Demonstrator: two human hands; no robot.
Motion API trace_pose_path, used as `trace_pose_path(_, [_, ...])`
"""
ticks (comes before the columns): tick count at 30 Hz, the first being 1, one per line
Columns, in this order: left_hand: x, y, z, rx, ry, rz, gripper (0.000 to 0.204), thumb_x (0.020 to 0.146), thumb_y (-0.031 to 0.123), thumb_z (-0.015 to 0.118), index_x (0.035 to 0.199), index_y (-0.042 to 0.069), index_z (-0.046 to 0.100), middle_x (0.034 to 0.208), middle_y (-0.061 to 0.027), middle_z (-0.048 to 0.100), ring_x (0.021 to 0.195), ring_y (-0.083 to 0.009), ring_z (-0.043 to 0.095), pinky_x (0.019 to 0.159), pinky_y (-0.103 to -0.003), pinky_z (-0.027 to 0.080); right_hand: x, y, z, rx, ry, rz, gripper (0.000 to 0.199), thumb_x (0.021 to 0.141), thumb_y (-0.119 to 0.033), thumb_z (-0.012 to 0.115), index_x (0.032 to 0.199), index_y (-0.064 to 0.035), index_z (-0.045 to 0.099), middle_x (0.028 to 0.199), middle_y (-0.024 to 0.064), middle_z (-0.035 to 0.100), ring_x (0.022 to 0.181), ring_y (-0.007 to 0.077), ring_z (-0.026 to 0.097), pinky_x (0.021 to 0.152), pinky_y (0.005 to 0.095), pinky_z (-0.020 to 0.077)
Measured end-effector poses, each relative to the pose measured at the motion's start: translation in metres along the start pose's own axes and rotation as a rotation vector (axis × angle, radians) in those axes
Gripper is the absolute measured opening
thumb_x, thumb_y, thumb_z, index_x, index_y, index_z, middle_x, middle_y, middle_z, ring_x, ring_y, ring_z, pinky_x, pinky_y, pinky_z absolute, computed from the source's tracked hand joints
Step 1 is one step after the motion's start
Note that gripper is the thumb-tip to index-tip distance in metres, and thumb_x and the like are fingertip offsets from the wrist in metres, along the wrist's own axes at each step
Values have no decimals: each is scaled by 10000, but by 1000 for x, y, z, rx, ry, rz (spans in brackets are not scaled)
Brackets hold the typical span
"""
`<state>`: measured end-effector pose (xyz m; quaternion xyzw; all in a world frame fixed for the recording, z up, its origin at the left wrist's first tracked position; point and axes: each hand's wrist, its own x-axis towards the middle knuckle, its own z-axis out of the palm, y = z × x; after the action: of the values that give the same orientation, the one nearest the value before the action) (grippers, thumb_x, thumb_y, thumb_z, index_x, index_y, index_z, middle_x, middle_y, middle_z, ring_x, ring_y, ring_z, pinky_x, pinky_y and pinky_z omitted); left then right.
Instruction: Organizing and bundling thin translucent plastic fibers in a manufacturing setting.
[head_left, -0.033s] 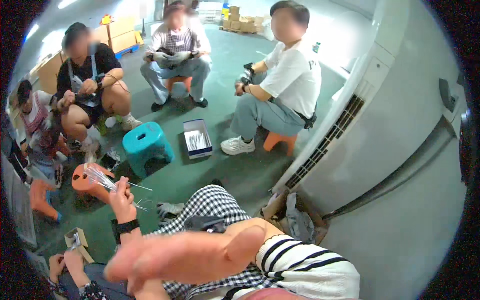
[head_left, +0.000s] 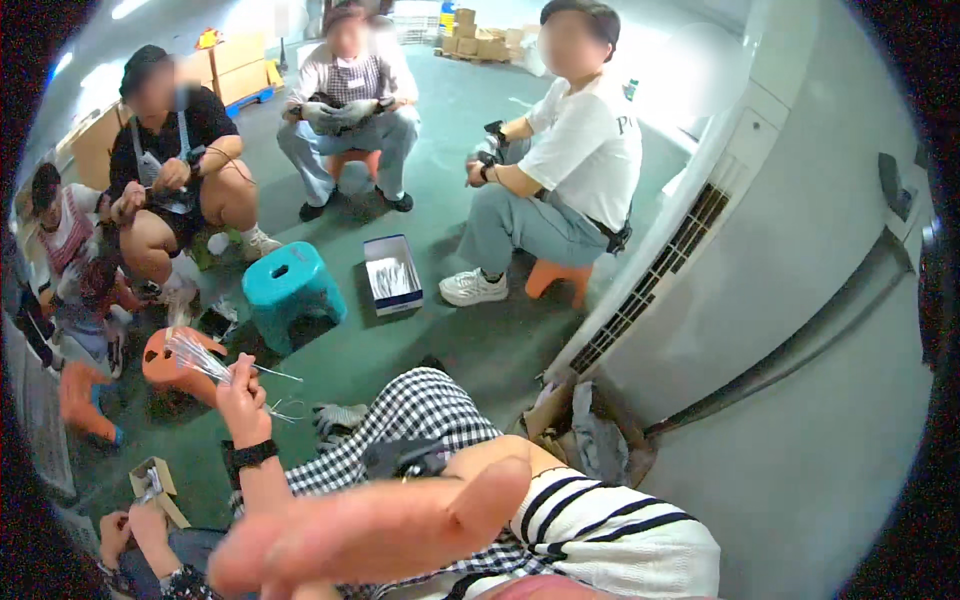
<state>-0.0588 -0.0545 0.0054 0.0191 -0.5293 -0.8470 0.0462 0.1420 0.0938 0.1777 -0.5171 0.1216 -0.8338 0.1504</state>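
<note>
My left hand (head_left: 243, 400), bare with a black wristband, is closed around a bunch of thin silvery wires (head_left: 200, 355). The bunch fans out to the upper left, and a few loose ends poke out on the right. From a striped white sleeve (head_left: 620, 520), my right forearm crosses the black-and-white checked apron (head_left: 430, 405) to a dark wrist strap (head_left: 405, 457). A grey glove (head_left: 340, 418) shows past the strap; whether my right hand is in it I cannot tell. One large blurred hand (head_left: 370, 535) lies close to the camera, its owner unclear, covering much of my lap.
A teal stool (head_left: 293, 285) and an orange stool (head_left: 185, 365) stand ahead. Beside the teal one is an open box (head_left: 393, 275) of similar wires. Several people sit around, one on the right (head_left: 570, 150). A grey cabinet (head_left: 790, 330) and a carton (head_left: 600, 430) flank my right.
The large blurred hand has shifted slightly, and the whole view a little with it. My left hand keeps hold of the wires.
</note>
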Motion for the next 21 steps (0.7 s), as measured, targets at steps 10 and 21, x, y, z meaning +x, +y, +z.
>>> trace_pose_path(10, [0,1,10,22,-33,-29,141,846,163,617,800,44,557,646,36,445,464,0,342,367,-153,202,-22,19,69,772,232,-239,1180,676,-805,363,1331,151,141,1407,311,123,1321,352,188,1062,463,187])
trace_pose_path(21, [1,4,-1,37,-16,20,116,819,127,641,808,38,567,650,43,459,460,2,325,361,-149,208,-16,8,4,326,95,-272,978,764,-748,322,1403,-31,136,1460,198,70,1341,347,115,1067,472,117])
